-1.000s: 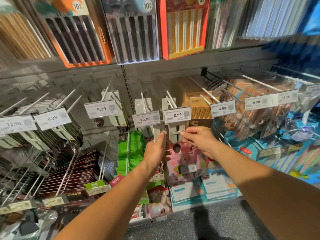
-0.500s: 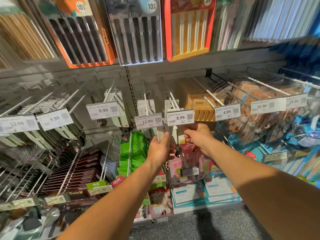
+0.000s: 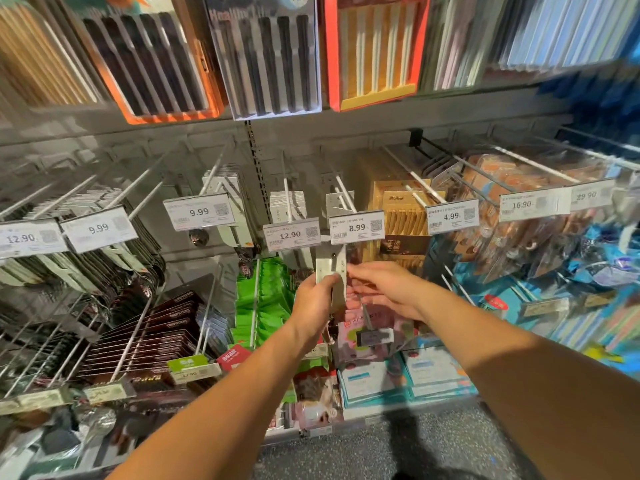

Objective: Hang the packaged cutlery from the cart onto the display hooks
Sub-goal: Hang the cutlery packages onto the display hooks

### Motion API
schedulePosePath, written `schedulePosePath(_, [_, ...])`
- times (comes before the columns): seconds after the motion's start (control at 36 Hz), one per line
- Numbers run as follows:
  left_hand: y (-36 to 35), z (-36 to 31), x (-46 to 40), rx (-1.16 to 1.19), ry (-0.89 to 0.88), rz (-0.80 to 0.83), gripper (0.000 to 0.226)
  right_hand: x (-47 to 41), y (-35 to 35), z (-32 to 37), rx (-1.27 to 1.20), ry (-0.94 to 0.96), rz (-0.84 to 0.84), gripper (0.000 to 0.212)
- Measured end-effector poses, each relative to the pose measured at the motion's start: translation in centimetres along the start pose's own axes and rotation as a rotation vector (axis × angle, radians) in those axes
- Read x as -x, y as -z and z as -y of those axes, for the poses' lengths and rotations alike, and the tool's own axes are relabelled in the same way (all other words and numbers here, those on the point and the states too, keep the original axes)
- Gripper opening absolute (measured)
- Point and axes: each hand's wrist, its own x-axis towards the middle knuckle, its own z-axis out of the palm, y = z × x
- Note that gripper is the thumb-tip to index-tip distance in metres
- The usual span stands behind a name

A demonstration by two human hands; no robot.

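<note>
A packaged cutlery piece on a pale grey card (image 3: pixel 330 268) hangs upright just under the 8.99 price tag (image 3: pixel 356 227), at the tip of a white display hook (image 3: pixel 343 192). My left hand (image 3: pixel 313 303) grips the card's lower left edge. My right hand (image 3: pixel 388 287) touches the card's right edge with its fingertips, the fingers spread. Whether the card's hole is on the hook is hidden behind the price tag. More of the same cards (image 3: pixel 337 202) hang further back on that hook. The cart is not in view.
Neighbouring hooks carry price tags 12.90 (image 3: pixel 291 233), 9.99 (image 3: pixel 199 212) and 4.99 (image 3: pixel 452 216) with cutlery and wooden packs. Boxed chopstick sets (image 3: pixel 266 53) stand on the shelf above. Green packets (image 3: pixel 266 299) and dark boxes (image 3: pixel 149 341) fill the lower hooks. Speckled floor (image 3: pixel 381 452) lies below.
Both hands have dropped slightly below the 8.99 tag. The card now shows upright between them, and my right hand has loosened from a pinch to spread fingers at the card's edge.
</note>
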Motion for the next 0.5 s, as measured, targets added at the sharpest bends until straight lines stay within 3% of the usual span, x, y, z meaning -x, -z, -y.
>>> schedulePosePath(0.06, [-0.2,0.0,0.4,-0.010,0.004,0.053,0.024,0.5,-0.2,-0.2,-0.072,0.022,0.023,0.022])
schedulePosePath(0.14, [-0.6,0.0,0.9,-0.060,0.007,0.123,0.035,1.2,-0.1,-0.4,-0.117,0.044,-0.080,0.022])
schedulePosePath(0.22, [-0.8,0.5,1.1,-0.196,-0.083,0.156,0.040,1.9,0.7,-0.6,-0.139,0.052,-0.101,0.021])
schedulePosePath(0.28, [-0.9,0.6,1.1,-0.221,-0.128,0.135,0.044,2.1,1.3,-0.7,-0.146,0.058,-0.116,0.015])
schedulePosePath(0.36, [-1.0,0.6,0.9,-0.293,-0.241,0.043,0.025,2.3,2.0,-0.6,-0.098,0.097,-0.194,0.017])
schedulePosePath(0.5, [-1.2,0.3,0.0,-0.396,-0.324,-0.010,0.027,2.2,2.0,0.2,-0.029,0.193,-0.264,0.012])
